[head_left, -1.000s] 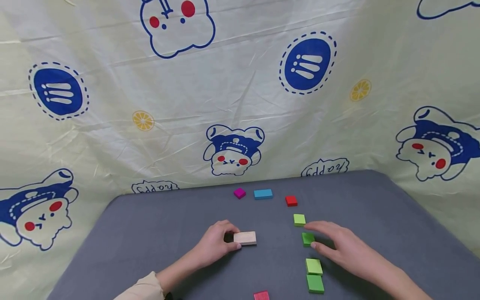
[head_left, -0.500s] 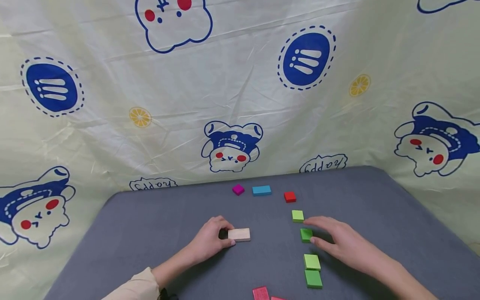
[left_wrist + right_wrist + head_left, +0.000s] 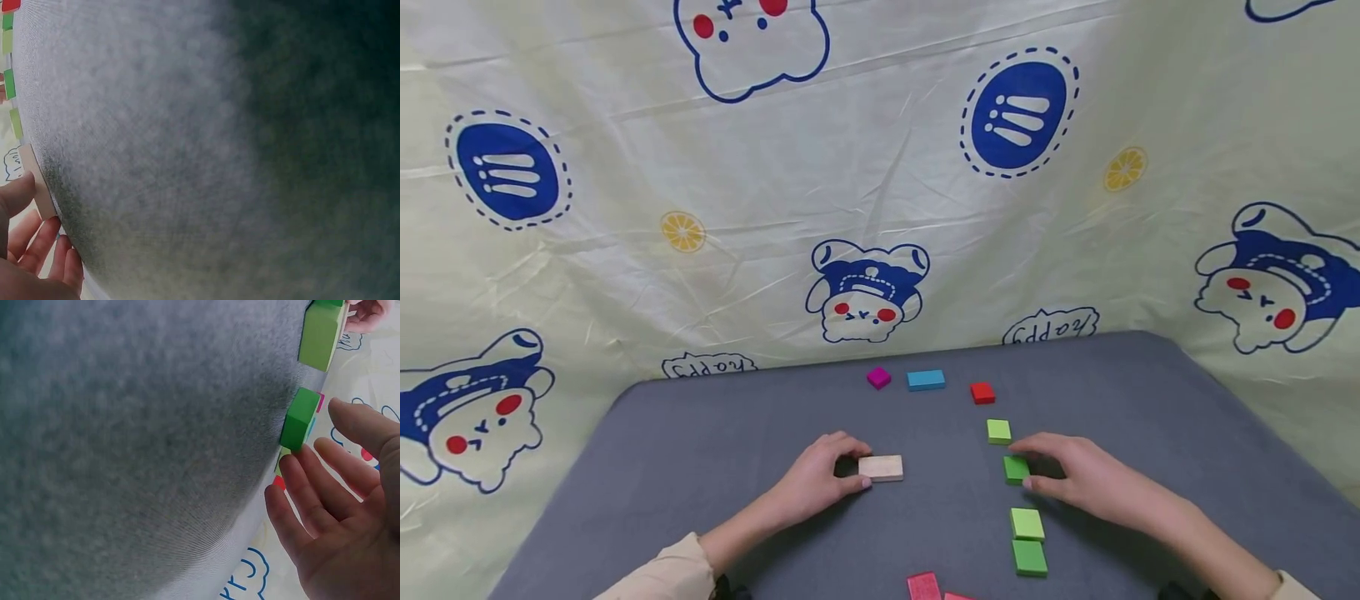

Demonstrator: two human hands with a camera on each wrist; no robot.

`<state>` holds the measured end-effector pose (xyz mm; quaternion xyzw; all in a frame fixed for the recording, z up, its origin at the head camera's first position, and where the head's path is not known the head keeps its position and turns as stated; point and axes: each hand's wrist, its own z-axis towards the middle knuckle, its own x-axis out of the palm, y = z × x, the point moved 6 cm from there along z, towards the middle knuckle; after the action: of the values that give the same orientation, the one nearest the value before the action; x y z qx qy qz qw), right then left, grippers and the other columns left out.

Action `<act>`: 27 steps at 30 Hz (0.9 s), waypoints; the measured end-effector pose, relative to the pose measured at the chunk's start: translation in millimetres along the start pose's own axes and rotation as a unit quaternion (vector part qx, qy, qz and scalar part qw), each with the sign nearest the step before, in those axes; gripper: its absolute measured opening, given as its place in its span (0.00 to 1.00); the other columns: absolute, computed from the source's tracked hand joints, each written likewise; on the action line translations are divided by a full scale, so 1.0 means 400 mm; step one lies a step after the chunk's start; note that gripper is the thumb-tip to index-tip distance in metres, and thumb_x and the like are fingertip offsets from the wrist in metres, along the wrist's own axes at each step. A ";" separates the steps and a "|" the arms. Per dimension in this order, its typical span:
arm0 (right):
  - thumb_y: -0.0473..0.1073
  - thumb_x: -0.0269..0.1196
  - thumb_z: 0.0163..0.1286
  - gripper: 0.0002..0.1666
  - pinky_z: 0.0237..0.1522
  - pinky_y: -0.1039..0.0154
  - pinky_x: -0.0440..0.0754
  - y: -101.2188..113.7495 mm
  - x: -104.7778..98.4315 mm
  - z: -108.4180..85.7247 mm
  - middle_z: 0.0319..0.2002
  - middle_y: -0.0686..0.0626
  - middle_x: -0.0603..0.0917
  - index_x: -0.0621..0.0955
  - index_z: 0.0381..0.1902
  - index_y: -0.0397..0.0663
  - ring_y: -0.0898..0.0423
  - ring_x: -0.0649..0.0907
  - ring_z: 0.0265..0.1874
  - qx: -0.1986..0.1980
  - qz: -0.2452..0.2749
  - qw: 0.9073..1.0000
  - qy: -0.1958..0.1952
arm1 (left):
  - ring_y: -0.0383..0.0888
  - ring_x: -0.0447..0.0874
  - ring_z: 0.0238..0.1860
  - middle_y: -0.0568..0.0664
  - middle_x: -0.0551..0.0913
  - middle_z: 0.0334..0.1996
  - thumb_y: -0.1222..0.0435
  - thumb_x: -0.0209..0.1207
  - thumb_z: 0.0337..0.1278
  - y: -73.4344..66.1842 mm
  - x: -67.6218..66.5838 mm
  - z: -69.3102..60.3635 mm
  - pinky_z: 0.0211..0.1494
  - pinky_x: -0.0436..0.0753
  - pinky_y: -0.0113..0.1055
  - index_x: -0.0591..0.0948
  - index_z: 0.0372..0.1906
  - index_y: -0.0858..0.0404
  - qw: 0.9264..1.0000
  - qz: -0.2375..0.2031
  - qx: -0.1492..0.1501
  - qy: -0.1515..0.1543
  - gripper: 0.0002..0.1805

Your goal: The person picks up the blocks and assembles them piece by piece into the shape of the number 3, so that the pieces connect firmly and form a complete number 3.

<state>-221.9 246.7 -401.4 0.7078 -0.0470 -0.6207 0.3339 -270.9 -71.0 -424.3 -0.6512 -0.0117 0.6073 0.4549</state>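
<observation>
My left hand (image 3: 816,479) holds a pale wooden block (image 3: 883,468) by its left end, thumb on the near side and fingers at the far side; the left wrist view shows the thumb against this block (image 3: 39,187). On the right, my right hand (image 3: 1093,477) has its thumb and fingertips spread beside a dark green block (image 3: 1016,471). In the right wrist view a gap shows between the thumb and that green block (image 3: 300,419), with the fingertips close to its end. A light green block (image 3: 998,432) lies just beyond the right fingertips.
Nearer me lie another light green block (image 3: 1027,524) and a green block (image 3: 1030,558). Toward the back are a red block (image 3: 982,393), a blue block (image 3: 926,380) and a magenta block (image 3: 878,377). A pinkish-red block (image 3: 923,586) sits at the front. A patterned curtain (image 3: 737,283) hangs behind the table.
My left hand has shifted a little left with the wooden block. My right thumb and fingers have come slightly closer to the dark green block. The head view has tilted slightly.
</observation>
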 end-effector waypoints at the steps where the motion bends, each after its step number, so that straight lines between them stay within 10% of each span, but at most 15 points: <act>1: 0.51 0.69 0.63 0.26 0.53 0.48 0.76 -0.003 0.002 0.002 0.52 0.55 0.81 0.80 0.57 0.49 0.52 0.79 0.52 -0.001 0.001 1.000 0.003 | 0.44 0.75 0.46 0.41 0.81 0.42 0.62 0.69 0.56 0.000 0.000 0.000 0.53 0.74 0.44 0.84 0.48 0.58 1.000 0.000 0.001 -0.001 0.15; 27: 0.48 0.70 0.64 0.19 0.45 0.58 0.79 -0.019 0.005 0.032 0.47 0.61 0.80 0.81 0.52 0.57 0.61 0.79 0.44 -0.039 0.000 0.999 0.014 | 0.43 0.78 0.44 0.41 0.82 0.38 0.66 0.73 0.48 -0.005 -0.001 0.011 0.50 0.76 0.43 0.87 0.42 0.59 0.999 0.031 0.007 -0.011 0.13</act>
<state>-235.8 246.2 -407.2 0.7029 -0.0185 -0.6123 0.3616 -273.4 -67.6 -422.2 -0.6413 0.0076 0.6282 0.4406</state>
